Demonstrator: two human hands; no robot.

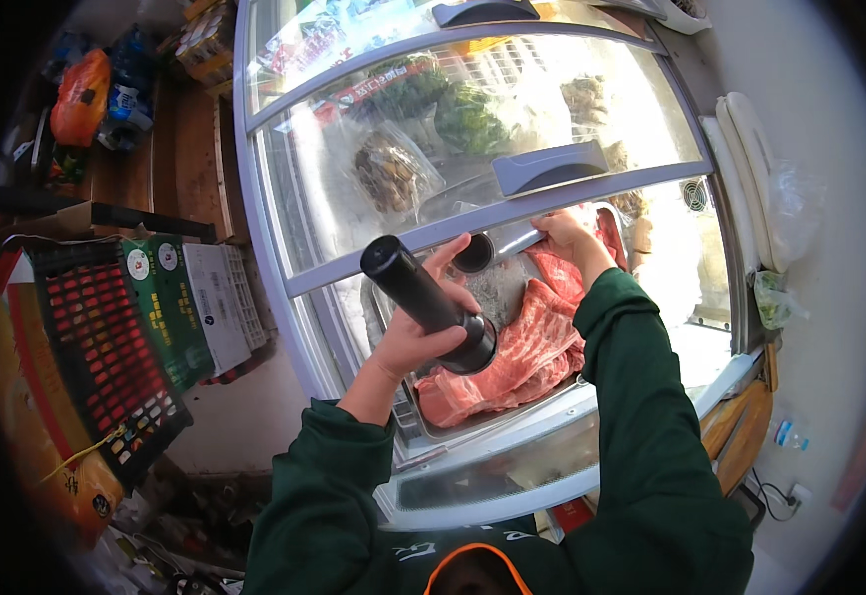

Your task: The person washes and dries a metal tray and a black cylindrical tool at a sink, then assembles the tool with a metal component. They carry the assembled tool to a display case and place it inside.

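Note:
My left hand [415, 332] is wrapped round a black cylinder [413, 297] with a wider lower end, tilted above a metal tray [562, 385]. Large slabs of red, marbled raw meat [512, 362] lie in that tray, inside a glass-topped display fridge [284, 228]. At the tray's far side, my right hand [574, 236] is closed beside the meat and a strip of shiny metal. What its fingers grip is hidden. A dark round shape [472, 254] shows between my hands; whether it is a separate thing or a reflection, I cannot tell.
A sliding glass lid [492, 129] with a grey handle [550, 169] lies just beyond my hands. Bagged greens [472, 117] and a bag of brownish food [393, 169] sit under it. Crates and cartons [115, 347] stand at left; round wooden boards [745, 431] lean at right.

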